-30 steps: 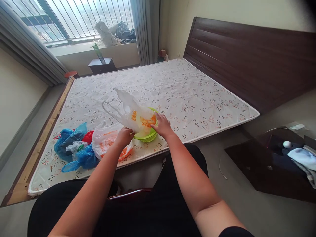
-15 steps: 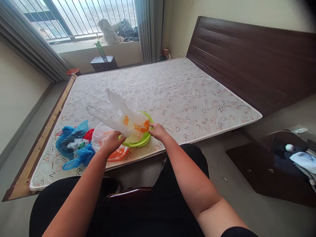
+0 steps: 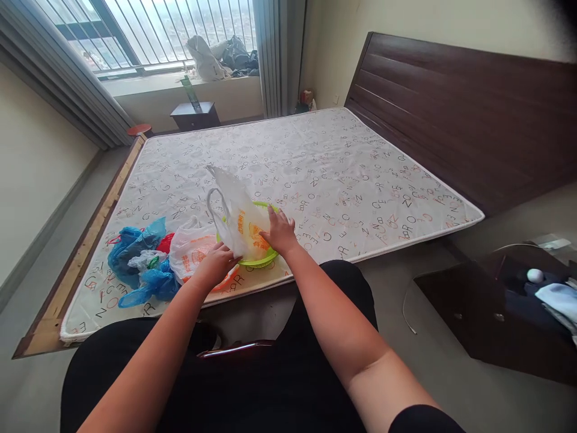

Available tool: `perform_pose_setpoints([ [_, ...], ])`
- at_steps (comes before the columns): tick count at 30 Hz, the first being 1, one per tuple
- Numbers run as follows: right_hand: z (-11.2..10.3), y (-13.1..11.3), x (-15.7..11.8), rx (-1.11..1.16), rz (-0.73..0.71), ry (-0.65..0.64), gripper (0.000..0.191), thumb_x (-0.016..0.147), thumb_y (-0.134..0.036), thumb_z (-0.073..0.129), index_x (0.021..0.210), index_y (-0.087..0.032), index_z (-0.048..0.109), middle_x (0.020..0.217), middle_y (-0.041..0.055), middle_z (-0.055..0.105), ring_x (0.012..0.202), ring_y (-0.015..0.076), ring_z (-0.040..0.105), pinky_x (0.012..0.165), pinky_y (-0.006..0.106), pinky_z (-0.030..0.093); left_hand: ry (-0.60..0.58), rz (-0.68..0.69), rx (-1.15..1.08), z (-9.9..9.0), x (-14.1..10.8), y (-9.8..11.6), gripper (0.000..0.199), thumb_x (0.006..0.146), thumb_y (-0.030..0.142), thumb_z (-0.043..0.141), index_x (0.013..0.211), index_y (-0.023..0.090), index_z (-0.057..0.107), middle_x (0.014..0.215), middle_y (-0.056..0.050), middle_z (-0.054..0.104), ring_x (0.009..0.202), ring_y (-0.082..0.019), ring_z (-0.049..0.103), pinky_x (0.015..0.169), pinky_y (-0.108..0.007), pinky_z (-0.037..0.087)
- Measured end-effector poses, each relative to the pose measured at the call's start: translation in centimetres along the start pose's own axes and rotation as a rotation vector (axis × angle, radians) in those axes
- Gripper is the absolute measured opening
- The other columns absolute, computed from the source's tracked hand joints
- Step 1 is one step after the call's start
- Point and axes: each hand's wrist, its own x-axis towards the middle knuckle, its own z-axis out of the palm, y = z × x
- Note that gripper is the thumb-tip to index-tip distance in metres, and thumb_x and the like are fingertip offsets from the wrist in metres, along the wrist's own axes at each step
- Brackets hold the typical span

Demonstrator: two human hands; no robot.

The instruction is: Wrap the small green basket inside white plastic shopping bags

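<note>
A translucent white plastic bag [image 3: 238, 207] with orange print lies over a lime-green basket [image 3: 259, 263], its handles sticking up toward the window. My left hand [image 3: 217, 266] is closed at the bag's near left edge, its fingertips on the plastic. My right hand [image 3: 281, 232] rests on the bag's right side with its fingers spread. Left of the basket sits a second white plastic bag [image 3: 189, 246] with orange print. Crumpled blue plastic bags [image 3: 155, 282] are heaped beside it, with bits of red and white plastic among them.
Everything in front of me rests on a letter-printed mattress [image 3: 315, 168]. A dark headboard [image 3: 442, 102] stands at the right. Lower right, a dark cabinet [image 3: 451, 300] bears a white ball [image 3: 535, 275] and cloth. A small nightstand [image 3: 195, 115] stands by the window.
My right hand has gone from pinching the bag's right end to lying spread on it. The bag's handles have swung more upright and to the right.
</note>
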Motion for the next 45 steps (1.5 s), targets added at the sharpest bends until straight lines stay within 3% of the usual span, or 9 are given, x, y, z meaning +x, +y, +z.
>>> perform_pose_setpoints([
  [6,0.2,1.1,1.1,0.047,0.152,0.128,0.025,0.094,-0.016,0.047,0.096,-0.023,0.070,0.104,0.0091,0.075,0.112,0.0264,0.062,0.107,0.048,0.039,0.183,-0.147,0.005,-0.4,-0.2,-2.0,0.031,0.097,0.039,0.054,0.084,0.025,0.078,0.100,-0.014,0.072,0.114,-0.034,0.063,0.106,-0.050,0.050],
  [9,-0.4,2.2,0.8,0.118,0.208,0.210,0.021,0.093,-0.022,0.052,0.100,-0.025,0.071,0.125,0.0085,0.072,0.127,0.0272,0.057,0.111,0.051,0.038,0.400,-0.434,-0.071,0.2,-0.3,-4.1,0.026,0.092,0.036,0.056,0.089,0.021,0.077,0.111,-0.017,0.072,0.123,-0.037,0.061,0.110,-0.051,0.048],
  [13,-1.2,3.7,0.1,0.106,0.306,-0.044,0.012,0.083,-0.028,0.069,0.092,-0.026,0.076,0.163,0.0052,0.047,0.156,0.0389,0.027,0.118,0.068,0.027,0.450,-0.687,-0.316,0.8,-0.4,-5.6,0.025,0.086,0.032,0.058,0.100,0.018,0.075,0.121,-0.015,0.073,0.123,-0.035,0.064,0.108,-0.049,0.050],
  [19,-1.7,3.5,0.0,0.050,0.152,-0.054,0.017,0.088,-0.026,0.065,0.099,-0.027,0.079,0.170,0.0011,0.036,0.161,0.0364,0.018,0.121,0.067,0.025,0.462,-0.672,-0.490,0.1,-0.5,-4.4,0.048,0.083,0.035,0.067,0.128,0.018,0.066,0.138,-0.014,0.068,0.133,-0.034,0.059,0.117,-0.050,0.043],
  [26,-0.2,2.9,-0.1,-0.045,0.131,-0.163,0.014,0.086,-0.018,0.066,0.088,-0.025,0.078,0.173,-0.0009,0.029,0.162,0.0381,0.009,0.120,0.074,0.018,0.804,-0.460,-0.203,-2.9,0.9,0.4,0.085,0.088,0.033,0.067,0.162,0.016,0.028,0.170,-0.020,0.027,0.161,-0.032,0.020,0.131,-0.051,0.021],
  [31,0.0,3.2,0.2,-0.029,0.164,-0.192,0.008,0.085,-0.022,0.072,0.090,-0.024,0.077,0.175,-0.0001,0.024,0.162,0.0382,0.006,0.120,0.074,0.018,0.333,-0.144,0.063,-5.2,5.1,2.1,0.053,0.094,0.024,0.058,0.147,0.025,0.056,0.158,-0.010,0.053,0.158,-0.032,0.030,0.132,-0.055,0.003],
  [37,-0.1,3.0,0.3,-0.009,0.197,-0.245,0.014,0.085,-0.023,0.073,0.098,-0.026,0.077,0.177,0.0009,0.018,0.163,0.0401,0.003,0.120,0.073,0.019,-0.014,-0.243,0.171,-3.8,10.1,-0.6,0.054,0.086,0.031,0.070,0.138,0.016,0.065,0.138,-0.021,0.067,0.138,-0.039,0.055,0.124,-0.058,0.022],
  [42,-2.5,0.5,-0.8,0.014,0.014,0.053,0.070,0.090,-0.024,0.069,0.156,-0.030,0.044,0.175,0.0123,0.019,0.163,0.0343,0.013,0.123,0.064,0.023,-0.031,-0.024,0.187,-4.0,10.6,0.7,0.020,0.089,0.017,0.056,0.087,0.021,0.076,0.103,-0.013,0.076,0.113,-0.030,0.067,0.125,-0.054,0.021],
  [45,-4.7,-2.3,-2.1,0.029,-0.310,0.195,0.052,0.101,-0.016,0.048,0.151,-0.029,0.052,0.161,0.0096,0.048,0.156,0.0260,0.034,0.125,0.049,0.027,0.055,0.037,-0.044,-3.9,10.3,3.2,0.018,0.080,0.011,0.065,0.091,0.021,0.075,0.111,-0.013,0.075,0.118,-0.031,0.065,0.123,-0.048,0.028],
])
